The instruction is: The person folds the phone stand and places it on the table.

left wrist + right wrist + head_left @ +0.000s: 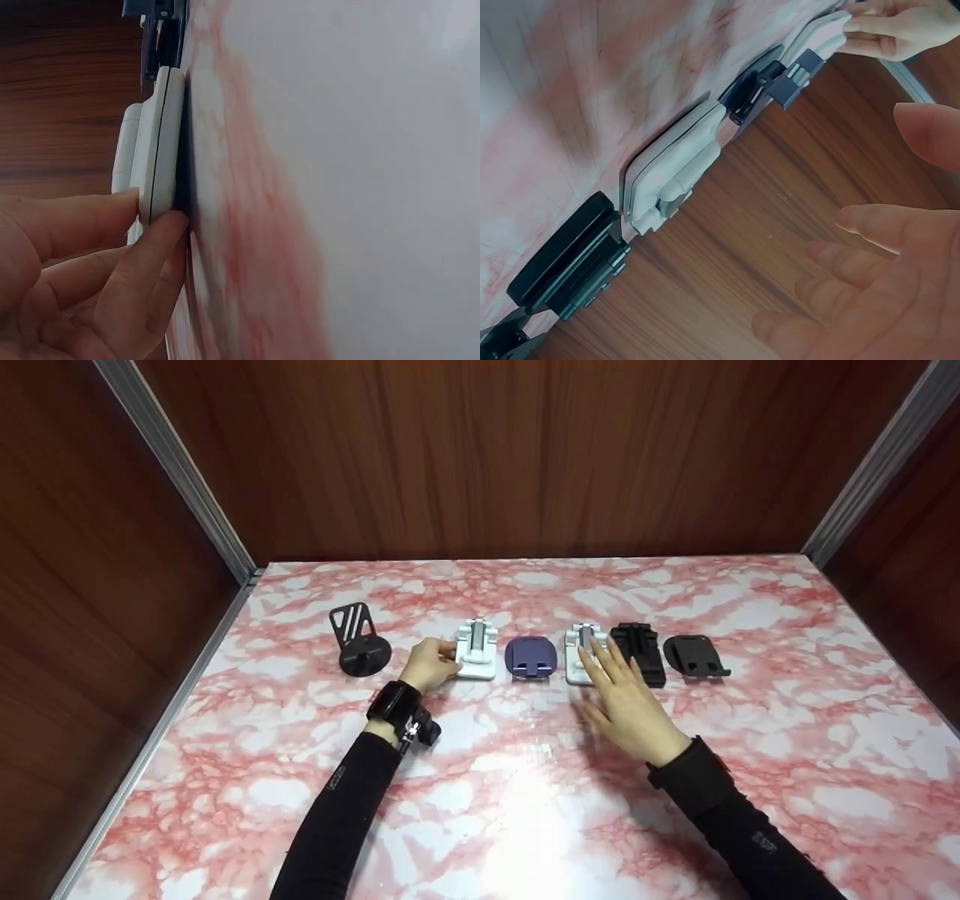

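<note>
My left hand (430, 666) pinches the left edge of a white folding phone stand (478, 660), thumb on one face and fingers under the other in the left wrist view. That stand lies folded flat, its lower edge close to the table. Over a second white phone stand (574, 673) is my right hand (630, 716), palm down with fingers spread and straight. The right wrist view shows nothing between those fingers (862, 225). Between the two white stands sits a purple folded stand (530, 655). A black folded phone stand (651, 660) is partly covered by the right fingers.
A dark round-based stand (694, 655) ends the row on the right. At far left a black stand (365, 658) has its slotted plate raised. The marbled red and white table (480, 810) meets wood-grain panels (510, 465) behind and at both sides.
</note>
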Tool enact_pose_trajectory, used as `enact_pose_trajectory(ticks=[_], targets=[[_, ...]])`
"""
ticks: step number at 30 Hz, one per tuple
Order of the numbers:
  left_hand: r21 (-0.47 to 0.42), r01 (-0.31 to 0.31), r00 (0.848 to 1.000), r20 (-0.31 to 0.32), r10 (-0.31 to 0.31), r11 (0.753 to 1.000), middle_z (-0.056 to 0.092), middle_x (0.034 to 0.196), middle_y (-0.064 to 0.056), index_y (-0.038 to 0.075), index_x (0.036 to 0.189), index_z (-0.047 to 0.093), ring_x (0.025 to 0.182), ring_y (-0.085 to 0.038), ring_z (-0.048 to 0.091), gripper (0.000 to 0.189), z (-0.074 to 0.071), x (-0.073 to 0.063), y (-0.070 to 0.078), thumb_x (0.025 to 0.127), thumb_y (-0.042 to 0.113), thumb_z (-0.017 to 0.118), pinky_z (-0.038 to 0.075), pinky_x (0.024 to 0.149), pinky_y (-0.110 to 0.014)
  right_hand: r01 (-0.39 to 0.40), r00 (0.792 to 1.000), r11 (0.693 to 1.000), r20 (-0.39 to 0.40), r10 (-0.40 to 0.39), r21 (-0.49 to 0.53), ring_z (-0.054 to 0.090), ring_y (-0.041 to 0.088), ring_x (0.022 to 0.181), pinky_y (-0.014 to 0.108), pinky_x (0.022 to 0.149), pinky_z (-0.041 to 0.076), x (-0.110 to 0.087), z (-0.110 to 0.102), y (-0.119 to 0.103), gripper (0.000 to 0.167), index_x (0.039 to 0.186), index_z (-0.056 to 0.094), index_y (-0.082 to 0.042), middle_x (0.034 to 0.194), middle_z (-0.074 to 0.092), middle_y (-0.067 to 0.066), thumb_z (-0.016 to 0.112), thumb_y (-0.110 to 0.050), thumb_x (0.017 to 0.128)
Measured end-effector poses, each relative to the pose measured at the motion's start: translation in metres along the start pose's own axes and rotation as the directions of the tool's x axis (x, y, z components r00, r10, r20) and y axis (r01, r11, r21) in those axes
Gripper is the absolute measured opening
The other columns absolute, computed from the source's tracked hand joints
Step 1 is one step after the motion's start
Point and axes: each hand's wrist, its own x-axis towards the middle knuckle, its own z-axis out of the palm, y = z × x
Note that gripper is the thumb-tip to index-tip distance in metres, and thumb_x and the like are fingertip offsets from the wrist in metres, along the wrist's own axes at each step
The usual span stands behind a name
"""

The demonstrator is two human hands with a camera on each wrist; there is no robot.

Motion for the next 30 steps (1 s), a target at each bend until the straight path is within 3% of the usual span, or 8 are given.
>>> enact_pose_trajectory(ticks=[5, 10, 12, 17, 20, 25, 30], targets=[[0.048, -0.006, 1.0, -0.019, 0.007, 0.999, 0.07, 0.095, -0.016, -0.001, 0.111, 0.066, 0.085, -0.022, 0.065, 0.037, 0.001, -0.001, 0.0, 0.074, 0.0, 0.065, 0.053, 0.073, -0.024, -0.011, 1.0, 1.0, 0.014, 0.012, -0.015, 0.004, 0.036, 0.143, 0.064, 0.111, 0.011, 0.0, 0.002, 0.001, 0.068, 0.148, 0.019, -0.008, 0.155, 0.01, 0.015, 0.052, -0.031, 0.093], [0.147, 0.002, 1.0, -0.027, 0.002, 0.989, 0.066, 0.114, -0.015, 0.001, 0.123, 0.058, 0.103, -0.025, 0.062, 0.048, 0.0, -0.009, 0.012, 0.077, 0.011, 0.067, 0.05, 0.091, -0.034, -0.009, 1.0, 1.0, -0.003, 0.009, -0.013, 0.006, 0.037, 0.143, 0.065, 0.11, 0.012, -0.001, 0.003, 0.001, 0.069, 0.147, 0.021, -0.006, 0.154, 0.015, 0.017, 0.056, -0.028, 0.092], [0.245, -0.007, 0.999, -0.047, 0.019, 0.97, 0.061, 0.124, -0.012, 0.005, 0.127, 0.055, 0.114, -0.026, 0.057, 0.052, 0.0, -0.014, 0.02, 0.079, 0.019, 0.067, 0.047, 0.097, -0.038, -0.002, 1.0, 1.0, -0.017, 0.001, -0.017, 0.008, 0.038, 0.142, 0.065, 0.11, 0.013, -0.001, 0.004, 0.001, 0.069, 0.147, 0.022, -0.005, 0.154, 0.016, 0.017, 0.057, -0.025, 0.091], [0.437, -0.055, 0.992, -0.081, 0.101, 0.898, 0.047, 0.14, -0.007, 0.012, 0.136, 0.047, 0.129, -0.026, 0.043, 0.059, 0.003, -0.025, 0.038, 0.083, 0.034, 0.064, 0.046, 0.097, -0.048, 0.002, 1.0, 1.0, -0.026, -0.003, -0.024, 0.009, 0.038, 0.142, 0.066, 0.11, 0.013, 0.0, 0.003, 0.0, 0.068, 0.147, 0.02, -0.007, 0.155, 0.014, 0.016, 0.055, -0.025, 0.092], [0.498, -0.101, 0.983, -0.084, 0.164, 0.862, 0.038, 0.147, -0.008, 0.011, 0.141, 0.038, 0.135, -0.027, 0.035, 0.065, 0.005, -0.032, 0.046, 0.086, 0.038, 0.06, 0.041, 0.103, -0.048, -0.007, 1.0, 1.0, -0.011, 0.007, -0.011, 0.007, 0.038, 0.142, 0.066, 0.11, 0.011, 0.0, 0.003, 0.001, 0.067, 0.148, 0.018, -0.009, 0.156, 0.012, 0.014, 0.052, -0.026, 0.093], [0.582, -0.169, 0.966, -0.062, 0.251, 0.795, 0.024, 0.153, -0.011, 0.01, 0.147, 0.025, 0.142, -0.029, 0.019, 0.07, 0.01, -0.042, 0.056, 0.091, 0.045, 0.049, 0.019, 0.117, -0.045, -0.009, 1.0, 1.0, -0.013, 0.008, -0.003, 0.006, 0.037, 0.143, 0.065, 0.111, 0.008, 0.0, 0.003, 0.001, 0.063, 0.148, 0.017, -0.01, 0.156, 0.01, 0.013, 0.046, -0.029, 0.096], [0.601, -0.212, 0.949, -0.062, 0.309, 0.771, 0.017, 0.155, -0.009, 0.013, 0.149, 0.017, 0.145, -0.027, 0.007, 0.071, 0.015, -0.054, 0.061, 0.093, 0.05, 0.041, 0.01, 0.119, -0.047, -0.011, 1.0, 1.0, -0.026, 0.011, -0.003, 0.006, 0.036, 0.143, 0.065, 0.111, 0.007, 0.0, 0.004, 0.002, 0.06, 0.149, 0.016, -0.012, 0.156, 0.011, 0.012, 0.041, -0.033, 0.098]])
